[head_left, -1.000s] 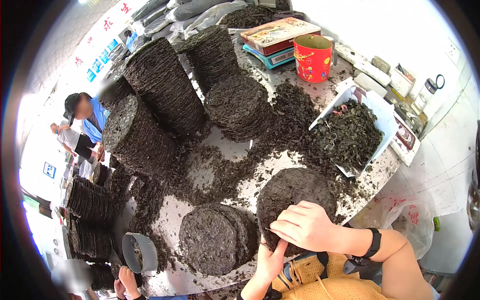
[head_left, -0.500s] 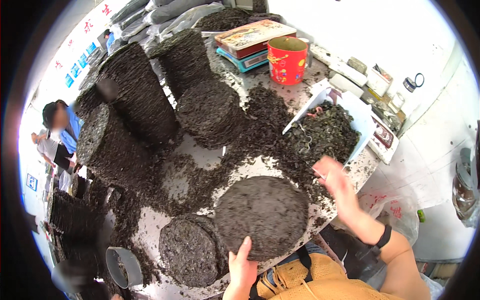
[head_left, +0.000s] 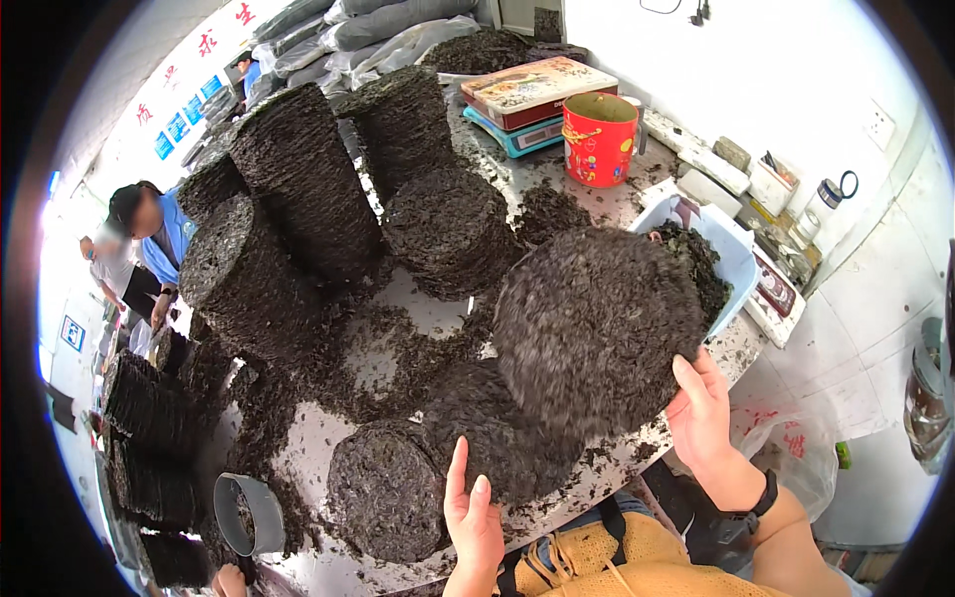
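Note:
My right hand (head_left: 704, 408) grips the right edge of a round dried seaweed cake (head_left: 597, 328), thumb on top. The cake is lifted and tilted, slightly blurred, and covers part of the light blue basin (head_left: 742, 267) that holds loose seaweed (head_left: 701, 274). Fingers apart and holding nothing, my left hand (head_left: 473, 527) is beside a second seaweed cake (head_left: 507, 438), partly hidden under the raised one. Left of that hand lies a low pile of round cakes (head_left: 386, 493) on the table.
Tall stacks of seaweed cakes (head_left: 298, 179) rise at the far left, with a shorter stack (head_left: 448, 234) nearer the middle. A red bucket (head_left: 600, 149) stands by a turquoise scale (head_left: 512, 134). A grey ring (head_left: 249, 512) sits at lower left, near another person's hand (head_left: 229, 580).
A seaweed cake is now raised in my right hand, which was empty beside the basin. My left hand has let go of the cake edge it was touching.

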The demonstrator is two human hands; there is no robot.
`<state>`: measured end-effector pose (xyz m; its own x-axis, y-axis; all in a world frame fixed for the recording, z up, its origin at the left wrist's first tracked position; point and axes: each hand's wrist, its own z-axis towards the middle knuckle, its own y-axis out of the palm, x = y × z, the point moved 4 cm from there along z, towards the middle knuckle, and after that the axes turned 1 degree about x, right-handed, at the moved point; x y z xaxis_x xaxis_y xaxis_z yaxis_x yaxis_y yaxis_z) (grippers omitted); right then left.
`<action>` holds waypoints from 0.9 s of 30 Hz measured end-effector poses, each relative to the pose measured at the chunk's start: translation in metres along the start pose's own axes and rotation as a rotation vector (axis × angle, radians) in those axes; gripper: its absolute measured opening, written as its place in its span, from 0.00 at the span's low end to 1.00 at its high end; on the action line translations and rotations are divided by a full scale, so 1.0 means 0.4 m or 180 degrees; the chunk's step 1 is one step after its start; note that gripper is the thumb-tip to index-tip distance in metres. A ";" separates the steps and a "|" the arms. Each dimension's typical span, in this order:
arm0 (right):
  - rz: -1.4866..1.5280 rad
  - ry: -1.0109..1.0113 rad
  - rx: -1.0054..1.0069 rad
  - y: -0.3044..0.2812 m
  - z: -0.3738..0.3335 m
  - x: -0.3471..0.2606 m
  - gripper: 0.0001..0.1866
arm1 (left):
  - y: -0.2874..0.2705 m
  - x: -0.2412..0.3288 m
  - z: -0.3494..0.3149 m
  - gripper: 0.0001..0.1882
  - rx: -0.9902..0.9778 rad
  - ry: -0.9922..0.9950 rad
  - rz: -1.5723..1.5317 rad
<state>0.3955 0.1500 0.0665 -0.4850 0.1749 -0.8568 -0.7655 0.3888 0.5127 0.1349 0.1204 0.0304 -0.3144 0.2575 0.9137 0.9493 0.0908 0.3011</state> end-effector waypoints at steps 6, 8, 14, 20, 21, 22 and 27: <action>-0.0272 0.1614 -0.0536 0.003 -0.075 0.104 0.09 | -0.047 -0.073 -0.014 0.25 0.0074 0.0014 -0.1085; -0.0583 0.1605 -0.0706 0.005 -0.089 0.124 0.09 | -0.072 -0.076 -0.026 0.23 0.0301 -0.0152 -0.1336; -0.1034 0.1152 -0.0877 -0.010 -0.084 0.142 0.16 | -0.065 -0.047 -0.034 0.28 0.0475 -0.0064 -0.0793; -0.0516 0.1530 -0.0825 0.015 -0.054 0.131 0.28 | -0.035 0.005 -0.047 0.45 0.0191 0.0154 -0.0772; -0.0656 0.1466 -0.1122 0.020 -0.045 0.120 0.27 | -0.042 0.006 -0.052 0.46 0.0019 0.0100 -0.0763; -0.0795 0.1400 -0.1422 0.028 -0.034 0.105 0.26 | -0.048 0.012 -0.045 0.50 -0.0365 -0.0227 -0.1087; -0.1764 0.1172 -0.2892 0.064 -0.024 0.092 0.23 | -0.060 0.051 -0.012 0.38 -0.0976 -0.0918 -0.0814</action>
<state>0.3540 0.1577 0.0486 0.0376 -0.1533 -0.9875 -0.8651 -0.4995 0.0446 0.1056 0.1189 0.0431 -0.4852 0.5237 0.7002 0.7857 -0.0903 0.6120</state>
